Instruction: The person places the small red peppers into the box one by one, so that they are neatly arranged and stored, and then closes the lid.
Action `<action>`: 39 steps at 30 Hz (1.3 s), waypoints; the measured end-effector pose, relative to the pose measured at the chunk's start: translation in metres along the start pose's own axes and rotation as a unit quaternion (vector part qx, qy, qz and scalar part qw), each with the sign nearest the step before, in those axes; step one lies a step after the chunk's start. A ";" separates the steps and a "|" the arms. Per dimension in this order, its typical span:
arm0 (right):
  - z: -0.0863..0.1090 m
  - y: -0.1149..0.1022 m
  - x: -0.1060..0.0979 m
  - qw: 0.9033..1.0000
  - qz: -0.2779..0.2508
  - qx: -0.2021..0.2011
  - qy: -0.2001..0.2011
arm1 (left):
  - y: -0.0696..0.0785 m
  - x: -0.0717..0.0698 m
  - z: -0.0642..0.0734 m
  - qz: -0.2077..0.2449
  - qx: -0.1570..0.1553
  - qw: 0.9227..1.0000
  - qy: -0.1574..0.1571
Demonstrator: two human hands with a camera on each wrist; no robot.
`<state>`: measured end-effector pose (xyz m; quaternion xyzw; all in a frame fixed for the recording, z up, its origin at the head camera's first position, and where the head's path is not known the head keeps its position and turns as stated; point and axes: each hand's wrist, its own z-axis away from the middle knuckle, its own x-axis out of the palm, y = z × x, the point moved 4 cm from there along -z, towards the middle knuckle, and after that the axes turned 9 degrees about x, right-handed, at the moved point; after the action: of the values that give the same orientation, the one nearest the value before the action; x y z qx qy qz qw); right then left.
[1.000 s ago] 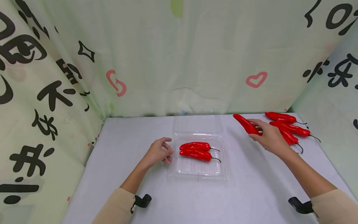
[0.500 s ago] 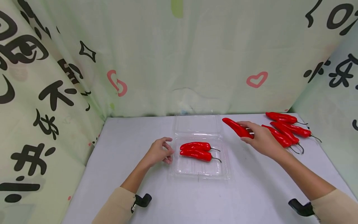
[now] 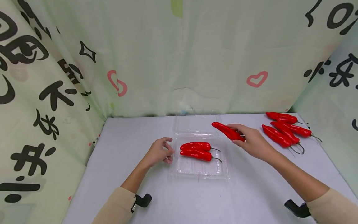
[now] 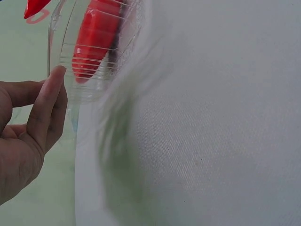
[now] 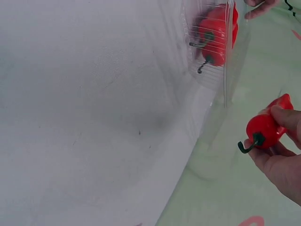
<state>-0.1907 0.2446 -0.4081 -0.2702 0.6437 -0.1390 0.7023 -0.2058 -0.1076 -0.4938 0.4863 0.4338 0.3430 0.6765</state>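
In the head view my right hand (image 3: 253, 141) pinches a red chili pepper (image 3: 227, 130) between thumb and fingers, above the right back side of a clear plastic clamshell box (image 3: 199, 174). Its green stem (image 5: 258, 138) shows in the right wrist view, with the thumb on the pepper's side. The box stands with its lid (image 3: 195, 124) folded back. Two red peppers (image 3: 195, 155) lie side by side inside, stems to the right. My left hand (image 3: 158, 151) holds nothing; its loosely bent fingers (image 4: 47, 101) are right at the box's left edge.
Several more red peppers (image 3: 281, 137) lie in a loose group at the right back of the white table (image 3: 126, 161). A pale printed curtain (image 3: 156, 62) hangs right behind the table's far edge and along both sides.
My right hand has carried its pepper leftward from the group to the box, uncovering another pepper in the group. The left hand and the box have stayed in place.
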 end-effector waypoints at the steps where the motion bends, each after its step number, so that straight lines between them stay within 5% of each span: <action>1: 0.000 -0.001 0.001 1.000 -0.001 -0.001 -0.002 | 0.000 0.000 0.000 0.001 0.000 1.000 0.000; 20: -0.002 -0.028 0.025 0.997 -0.005 -0.036 -0.066 | -0.001 0.000 -0.001 0.001 0.001 1.000 -0.001; 39: -0.001 -0.041 0.061 0.984 -0.032 -0.081 -0.153 | -0.001 0.000 -0.001 -0.001 0.006 1.000 -0.004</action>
<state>-0.1772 0.1779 -0.4355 -0.3643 0.5293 -0.0658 0.7634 -0.2065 -0.1078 -0.4947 0.4916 0.4332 0.3379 0.6756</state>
